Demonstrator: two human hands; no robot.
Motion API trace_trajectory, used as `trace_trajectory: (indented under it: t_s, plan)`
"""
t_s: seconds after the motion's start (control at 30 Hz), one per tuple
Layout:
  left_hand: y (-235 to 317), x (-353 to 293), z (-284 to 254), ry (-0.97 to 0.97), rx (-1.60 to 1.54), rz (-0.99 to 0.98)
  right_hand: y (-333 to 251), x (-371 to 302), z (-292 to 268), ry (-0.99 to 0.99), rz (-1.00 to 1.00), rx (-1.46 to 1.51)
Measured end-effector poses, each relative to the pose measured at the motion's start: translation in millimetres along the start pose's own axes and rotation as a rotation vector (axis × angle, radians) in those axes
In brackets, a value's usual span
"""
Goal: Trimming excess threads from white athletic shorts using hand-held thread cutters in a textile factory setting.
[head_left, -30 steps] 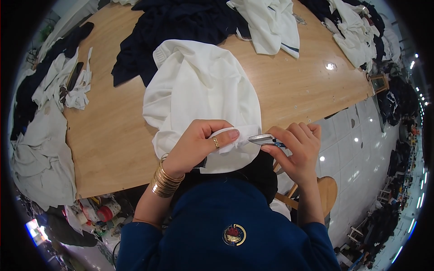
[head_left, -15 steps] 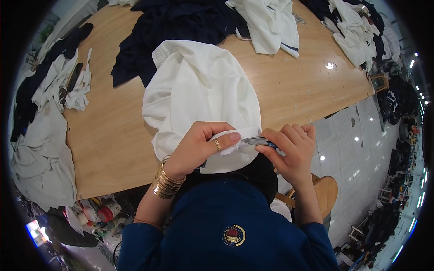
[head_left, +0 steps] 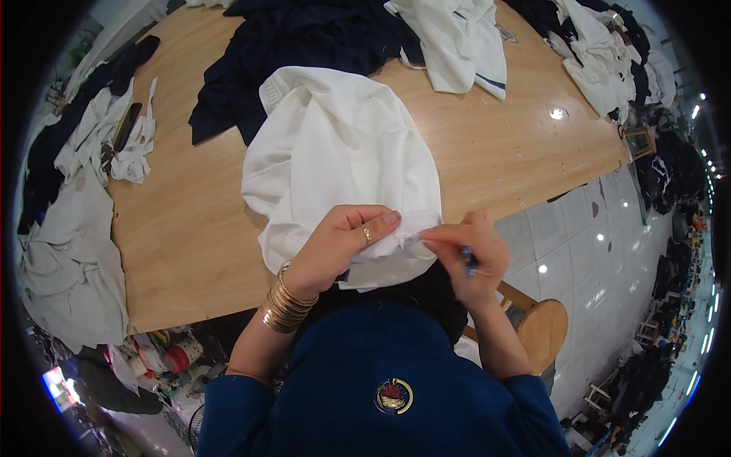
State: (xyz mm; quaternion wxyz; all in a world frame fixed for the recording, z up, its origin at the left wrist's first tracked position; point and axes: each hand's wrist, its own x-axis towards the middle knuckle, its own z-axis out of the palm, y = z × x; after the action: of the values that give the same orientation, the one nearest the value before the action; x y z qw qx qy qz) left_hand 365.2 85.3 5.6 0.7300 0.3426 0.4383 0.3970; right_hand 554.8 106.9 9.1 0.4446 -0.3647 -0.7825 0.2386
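Note:
A white garment [head_left: 343, 145] lies rumpled over the table's near edge, its near end drawn toward my body. My left hand [head_left: 335, 244], with a ring and several gold bangles, is closed on a folded edge of it, thumb on top. Just to the right, my right hand [head_left: 478, 247] pinches at the same edge with thumb and forefinger; whether it grips cloth or a loose thread is too small to tell. Small thread snips [head_left: 470, 263] with a blue handle sit tucked in that hand's palm, blurred and mostly hidden by the fingers.
Dark navy cloth [head_left: 297, 53] and another white garment [head_left: 457, 49] lie farther back on the wooden table [head_left: 183, 251]. White and navy pieces [head_left: 76, 259] heap along the left edge, more [head_left: 598, 61] at the far right. A wooden stool [head_left: 542, 327] stands to my right.
The snips' blades, earlier pointing at the garment's edge, have turned back into my right palm. My right fingers have moved left and now pinch at that edge. My left hand keeps its hold.

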Motion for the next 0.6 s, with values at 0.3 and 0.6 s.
trace_trajectory:
  t_s: [0.3, 0.6]
  plan:
    - [1.0, -2.5, -1.9, 0.042, 0.027, 0.002, -12.8, 9.4, -16.3, -0.066, 0.363, 0.296]
    - [24.2, -8.6, -14.2, -0.084, 0.310, 0.104, -8.5, 29.3, -7.1, -0.367, 0.518, 0.352]
